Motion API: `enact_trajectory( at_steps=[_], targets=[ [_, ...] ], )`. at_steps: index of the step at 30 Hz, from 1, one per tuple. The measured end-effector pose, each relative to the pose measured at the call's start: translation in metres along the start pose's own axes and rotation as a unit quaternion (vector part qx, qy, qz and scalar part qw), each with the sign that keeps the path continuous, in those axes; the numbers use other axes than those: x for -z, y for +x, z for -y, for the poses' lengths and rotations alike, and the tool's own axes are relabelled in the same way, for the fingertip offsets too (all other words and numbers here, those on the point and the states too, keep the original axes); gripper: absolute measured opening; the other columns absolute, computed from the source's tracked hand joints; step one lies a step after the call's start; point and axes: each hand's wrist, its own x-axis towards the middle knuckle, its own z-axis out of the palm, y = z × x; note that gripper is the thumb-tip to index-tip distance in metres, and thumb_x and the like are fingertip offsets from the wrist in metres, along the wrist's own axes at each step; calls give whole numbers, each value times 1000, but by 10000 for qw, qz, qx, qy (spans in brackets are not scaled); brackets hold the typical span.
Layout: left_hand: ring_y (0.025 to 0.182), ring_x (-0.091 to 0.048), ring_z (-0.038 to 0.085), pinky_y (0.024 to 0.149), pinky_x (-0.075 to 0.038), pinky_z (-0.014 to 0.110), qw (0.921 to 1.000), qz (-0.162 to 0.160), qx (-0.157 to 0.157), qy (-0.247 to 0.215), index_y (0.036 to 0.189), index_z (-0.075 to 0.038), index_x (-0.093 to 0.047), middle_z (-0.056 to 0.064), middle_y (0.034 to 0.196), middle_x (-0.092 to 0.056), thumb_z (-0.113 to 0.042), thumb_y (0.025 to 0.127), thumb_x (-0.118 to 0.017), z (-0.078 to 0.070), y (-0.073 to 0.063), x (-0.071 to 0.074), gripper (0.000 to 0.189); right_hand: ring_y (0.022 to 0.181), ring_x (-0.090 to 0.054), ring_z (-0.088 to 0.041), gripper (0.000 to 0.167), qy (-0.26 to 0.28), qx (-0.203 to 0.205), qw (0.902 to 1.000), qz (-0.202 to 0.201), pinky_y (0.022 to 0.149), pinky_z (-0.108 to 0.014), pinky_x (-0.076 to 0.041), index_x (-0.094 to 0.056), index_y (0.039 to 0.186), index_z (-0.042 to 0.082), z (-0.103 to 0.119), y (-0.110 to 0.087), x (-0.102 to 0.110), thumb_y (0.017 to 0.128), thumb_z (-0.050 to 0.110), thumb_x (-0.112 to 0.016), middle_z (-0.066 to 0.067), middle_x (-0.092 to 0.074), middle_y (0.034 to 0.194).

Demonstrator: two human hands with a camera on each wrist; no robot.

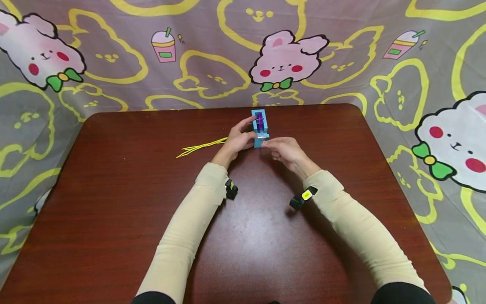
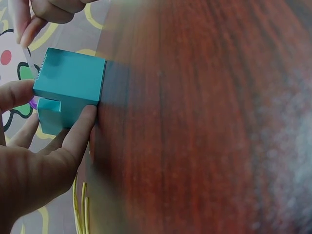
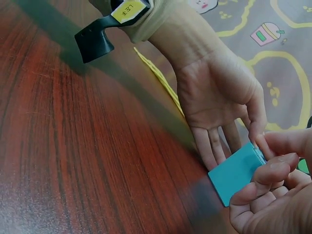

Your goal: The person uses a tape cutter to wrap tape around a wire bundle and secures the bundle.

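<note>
Head: dispenser (image 1: 265, 124) holds purple reel (image 1: 260, 121).

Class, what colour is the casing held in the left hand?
The casing is turquoise blue, clearest in the left wrist view.

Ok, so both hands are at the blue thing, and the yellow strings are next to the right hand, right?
Not quite: the yellow strings lie beside the left hand, not the right hand, as the head view shows. Both hands are indeed at the blue thing.
</note>
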Motion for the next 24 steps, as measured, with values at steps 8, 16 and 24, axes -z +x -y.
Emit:
enact_trajectory(
  at_steps=[8, 16, 24],
  targets=[
    [115, -59, 25, 96, -51, 44, 10000, 50, -2, -26, 149, -26, -51, 5, 149, -45, -3, 94, -63, 1, 1, 1, 61, 55, -39, -11, 20, 31, -10, 10000, 49, 58, -25, -36, -76, 76, 11, -2, -2, 2, 95, 8, -69, 2, -67, 71],
    [115, -59, 25, 96, -51, 45, 10000, 46, -52, -21, 149, -25, -51, 6, 149, -44, -3, 94, -63, 1, 1, 1, 60, 55, -38, -12, 19, 5, -50, 10000, 67, 59, -25, -36, -76, 76, 10, -1, -6, 2, 94, 8, -70, 2, -62, 66],
    [113, -61, 24, 95, -52, 44, 10000, 2, -25, -54, 148, -25, -51, 6, 149, -45, -3, 93, -64, 1, 1, 0, 60, 56, -40, -12, 17, -9, -54, 9999, 92, 59, -25, -37, -78, 80, 9, -3, -10, 2, 95, 10, -70, 0, -63, 68]
  ],
)
